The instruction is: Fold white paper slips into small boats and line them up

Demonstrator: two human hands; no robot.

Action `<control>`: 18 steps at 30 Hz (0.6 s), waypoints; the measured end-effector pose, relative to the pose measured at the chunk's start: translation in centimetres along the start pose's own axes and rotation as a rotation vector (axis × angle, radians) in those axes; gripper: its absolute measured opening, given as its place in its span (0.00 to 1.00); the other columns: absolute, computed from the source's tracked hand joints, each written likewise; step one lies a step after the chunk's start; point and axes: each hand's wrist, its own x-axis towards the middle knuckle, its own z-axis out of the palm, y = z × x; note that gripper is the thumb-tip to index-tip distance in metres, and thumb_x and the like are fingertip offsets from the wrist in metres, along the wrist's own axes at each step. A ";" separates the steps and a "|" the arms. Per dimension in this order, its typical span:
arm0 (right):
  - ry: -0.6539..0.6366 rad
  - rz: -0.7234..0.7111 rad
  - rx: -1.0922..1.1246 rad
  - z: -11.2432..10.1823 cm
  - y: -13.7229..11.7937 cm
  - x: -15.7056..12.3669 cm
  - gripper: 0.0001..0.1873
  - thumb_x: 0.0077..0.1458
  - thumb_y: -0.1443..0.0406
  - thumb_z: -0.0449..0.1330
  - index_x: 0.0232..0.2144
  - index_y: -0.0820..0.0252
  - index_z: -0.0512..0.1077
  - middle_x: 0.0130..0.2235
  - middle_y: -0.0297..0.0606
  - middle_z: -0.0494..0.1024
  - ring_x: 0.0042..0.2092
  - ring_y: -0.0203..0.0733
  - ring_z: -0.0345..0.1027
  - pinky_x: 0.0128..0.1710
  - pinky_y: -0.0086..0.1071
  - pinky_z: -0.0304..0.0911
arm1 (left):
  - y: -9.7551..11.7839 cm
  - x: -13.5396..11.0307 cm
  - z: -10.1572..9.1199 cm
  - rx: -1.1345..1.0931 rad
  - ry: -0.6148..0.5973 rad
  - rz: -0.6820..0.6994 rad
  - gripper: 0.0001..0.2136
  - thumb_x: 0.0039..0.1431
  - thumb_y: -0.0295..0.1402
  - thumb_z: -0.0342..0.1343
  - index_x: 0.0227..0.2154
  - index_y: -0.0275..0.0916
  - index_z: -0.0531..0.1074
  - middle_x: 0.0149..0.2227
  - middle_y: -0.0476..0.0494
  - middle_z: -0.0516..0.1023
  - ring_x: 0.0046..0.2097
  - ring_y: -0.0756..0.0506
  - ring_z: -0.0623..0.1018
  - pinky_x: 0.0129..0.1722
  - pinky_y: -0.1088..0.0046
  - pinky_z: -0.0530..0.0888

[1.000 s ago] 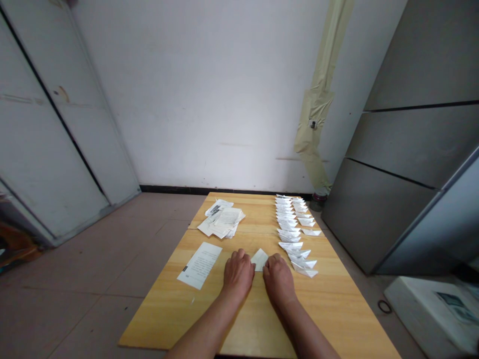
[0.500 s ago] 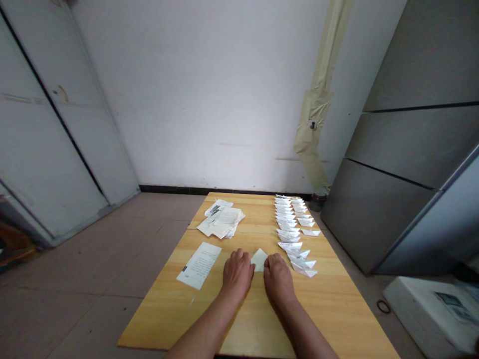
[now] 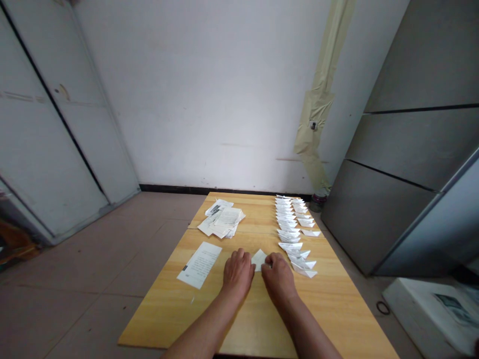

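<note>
My left hand (image 3: 238, 271) and right hand (image 3: 279, 276) are curled nearly closed, holding opposite sides of the folded paper (image 3: 258, 259) on the bench (image 3: 258, 324). I see paper boats (image 3: 290, 246) right, printed sheets (image 3: 227, 218) far left.

Clearances across the wooden surface (image 3: 168, 319). A bare lane runs from the folded piece (image 3: 258, 259) to the far edge, bounded on the left by the pile of papers (image 3: 223, 220) and on the right by the rows of folded papers (image 3: 287, 219). A narrow strip separates the single sheet (image 3: 200, 265) from the left hand (image 3: 238, 271). The nearest folded papers restrict passage just beside the right hand (image 3: 279, 276). Bare wood lies between the forearms (image 3: 209, 321) and outside each; the wall (image 3: 209, 99) rises behind the far edge.
</note>
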 end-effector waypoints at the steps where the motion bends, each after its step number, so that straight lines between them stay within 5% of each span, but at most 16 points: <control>1: 0.000 0.007 -0.026 0.1 -0.2 0.0 0.04 0.48 0.71 0.55 0.26 0.58 0.67 0.32 0.37 0.73 0.34 0.40 0.66 0.33 0.30 0.55 | 0.0 0.0 0.0 0.000 -0.003 -0.002 0.08 0.62 0.31 0.51 0.40 0.36 0.73 0.43 0.39 0.73 0.50 0.38 0.72 0.46 0.62 0.69; 8: 0.001 0.003 -0.185 0.6 -1.0 0.1 0.04 0.47 0.66 0.60 0.28 0.58 0.68 0.34 0.38 0.72 0.36 0.42 0.66 0.34 0.31 0.53 | 0.0 0.1 0.1 0.003 -0.017 0.001 0.08 0.62 0.31 0.51 0.40 0.36 0.73 0.43 0.39 0.73 0.50 0.38 0.72 0.46 0.62 0.70; 18: -0.071 0.039 -0.069 -0.3 -0.3 0.4 0.12 0.42 0.77 0.53 0.30 0.61 0.69 0.34 0.37 0.72 0.36 0.40 0.66 0.35 0.29 0.55 | -0.3 0.1 0.2 0.015 -0.012 0.028 0.07 0.63 0.31 0.50 0.40 0.38 0.72 0.44 0.39 0.73 0.49 0.39 0.71 0.45 0.63 0.69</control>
